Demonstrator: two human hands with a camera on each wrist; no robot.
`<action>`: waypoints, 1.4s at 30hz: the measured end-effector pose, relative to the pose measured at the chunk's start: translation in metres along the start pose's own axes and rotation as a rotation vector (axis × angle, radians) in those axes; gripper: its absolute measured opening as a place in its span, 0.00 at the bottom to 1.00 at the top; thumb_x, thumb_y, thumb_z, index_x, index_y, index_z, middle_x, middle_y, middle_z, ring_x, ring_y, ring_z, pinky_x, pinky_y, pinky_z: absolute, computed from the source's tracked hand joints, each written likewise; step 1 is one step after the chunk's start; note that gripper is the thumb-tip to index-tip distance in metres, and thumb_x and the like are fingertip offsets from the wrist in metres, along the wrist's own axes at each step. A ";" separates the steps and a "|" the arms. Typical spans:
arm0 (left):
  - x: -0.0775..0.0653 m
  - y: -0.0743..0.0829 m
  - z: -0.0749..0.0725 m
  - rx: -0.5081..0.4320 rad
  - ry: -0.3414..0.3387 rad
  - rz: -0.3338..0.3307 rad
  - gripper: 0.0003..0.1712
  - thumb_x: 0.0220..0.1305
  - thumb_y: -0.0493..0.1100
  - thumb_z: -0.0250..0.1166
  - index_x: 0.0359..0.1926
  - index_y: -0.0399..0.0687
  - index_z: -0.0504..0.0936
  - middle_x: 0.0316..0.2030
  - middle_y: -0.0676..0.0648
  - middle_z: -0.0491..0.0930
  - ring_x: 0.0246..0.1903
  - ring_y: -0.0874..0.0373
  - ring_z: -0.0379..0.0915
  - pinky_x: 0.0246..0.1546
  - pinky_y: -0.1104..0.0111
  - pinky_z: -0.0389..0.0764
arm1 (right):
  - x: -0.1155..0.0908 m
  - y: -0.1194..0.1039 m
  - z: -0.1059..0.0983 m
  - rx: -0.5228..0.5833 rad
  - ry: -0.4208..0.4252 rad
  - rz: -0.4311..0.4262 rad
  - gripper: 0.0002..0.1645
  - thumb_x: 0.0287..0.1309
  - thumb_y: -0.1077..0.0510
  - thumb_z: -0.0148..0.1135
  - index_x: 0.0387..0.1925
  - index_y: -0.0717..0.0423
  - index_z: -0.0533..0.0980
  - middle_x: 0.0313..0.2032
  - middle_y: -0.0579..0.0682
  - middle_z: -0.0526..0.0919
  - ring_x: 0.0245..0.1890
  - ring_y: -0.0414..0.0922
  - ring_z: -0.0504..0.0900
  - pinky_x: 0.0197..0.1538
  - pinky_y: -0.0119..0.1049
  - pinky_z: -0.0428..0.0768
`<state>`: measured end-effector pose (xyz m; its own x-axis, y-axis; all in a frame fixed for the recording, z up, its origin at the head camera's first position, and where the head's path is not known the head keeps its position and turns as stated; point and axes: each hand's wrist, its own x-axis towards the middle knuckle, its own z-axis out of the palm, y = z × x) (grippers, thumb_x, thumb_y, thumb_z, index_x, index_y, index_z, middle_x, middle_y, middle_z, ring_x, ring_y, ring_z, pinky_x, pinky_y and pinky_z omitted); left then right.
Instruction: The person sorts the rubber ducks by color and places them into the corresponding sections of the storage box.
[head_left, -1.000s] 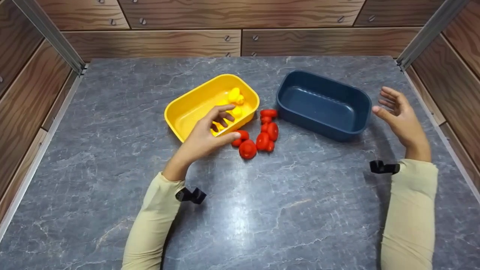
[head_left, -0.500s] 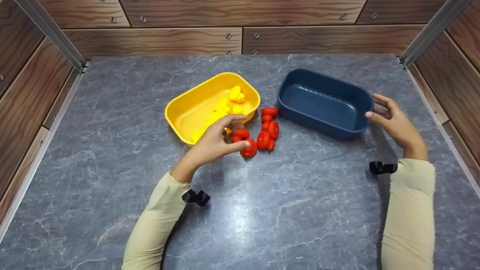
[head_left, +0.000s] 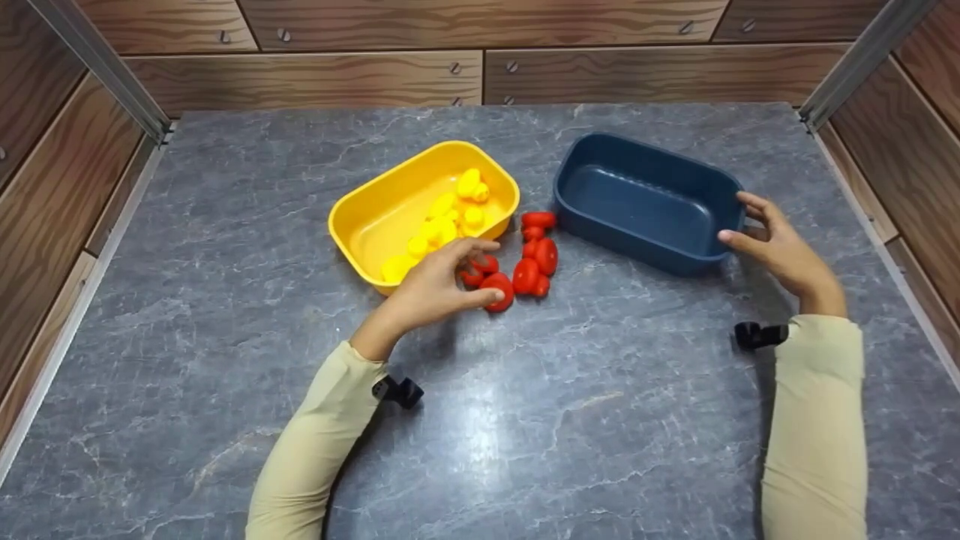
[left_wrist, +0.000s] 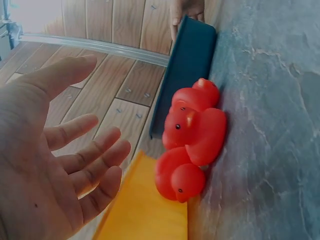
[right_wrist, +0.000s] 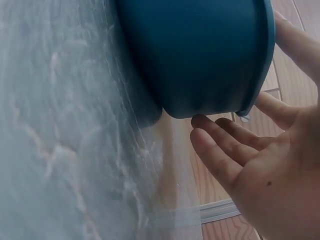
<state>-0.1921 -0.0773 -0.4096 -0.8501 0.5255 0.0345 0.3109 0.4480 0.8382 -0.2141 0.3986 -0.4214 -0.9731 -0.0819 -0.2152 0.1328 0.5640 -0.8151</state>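
Observation:
My left hand [head_left: 439,289] hovers over a cluster of red rubber ducks, fingers apart and loosely bent, holding nothing. Its thumb overlaps the nearest red duck [head_left: 499,292] in the head view; the left wrist view shows the palm beside several red ducks [left_wrist: 197,132]. My right hand [head_left: 784,255] is at the right end of the dark blue bin [head_left: 637,251], thumb tip over the rim. In the right wrist view its relaxed fingers [right_wrist: 220,155] reach up to the bin's end wall. The inside of the blue bin shows no ducks.
A yellow bin [head_left: 375,187] stands left of the blue one, with several yellow ducks [head_left: 442,225] inside. More red ducks [head_left: 536,259] lie between the bins on the grey marbled table [head_left: 600,420]. Wood-patterned walls [head_left: 300,79] enclose the back and sides.
My left hand has moved from over the yellow bin right and nearer to me, over the red ducks. My right hand has moved left to the blue bin's end.

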 end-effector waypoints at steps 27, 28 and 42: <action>0.007 -0.017 0.019 0.364 -0.030 -0.070 0.30 0.52 0.54 0.73 0.55 0.50 0.78 0.35 0.49 0.81 0.33 0.56 0.75 0.36 0.64 0.73 | 0.001 0.003 0.003 0.057 -0.066 0.063 0.53 0.67 0.46 0.55 0.76 0.37 0.29 0.74 0.66 0.29 0.74 0.66 0.36 0.71 0.63 0.45; 0.007 -0.017 0.020 0.361 -0.028 -0.073 0.30 0.52 0.53 0.73 0.55 0.50 0.78 0.34 0.49 0.81 0.32 0.56 0.75 0.36 0.64 0.73 | 0.001 0.004 0.003 0.062 -0.066 0.060 0.53 0.67 0.46 0.55 0.75 0.37 0.29 0.74 0.66 0.28 0.74 0.66 0.35 0.71 0.63 0.45; 0.010 -0.025 0.024 0.351 -0.020 -0.074 0.22 0.54 0.51 0.72 0.49 0.50 0.82 0.26 0.51 0.78 0.25 0.60 0.70 0.30 0.68 0.68 | 0.002 0.002 0.003 0.058 -0.062 0.029 0.52 0.68 0.47 0.54 0.76 0.42 0.29 0.74 0.68 0.32 0.72 0.64 0.47 0.46 0.16 0.69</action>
<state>-0.1987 -0.0659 -0.4430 -0.8684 0.4948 -0.0325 0.3790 0.7044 0.6001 -0.2153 0.3969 -0.4255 -0.9554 -0.1184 -0.2706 0.1729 0.5188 -0.8373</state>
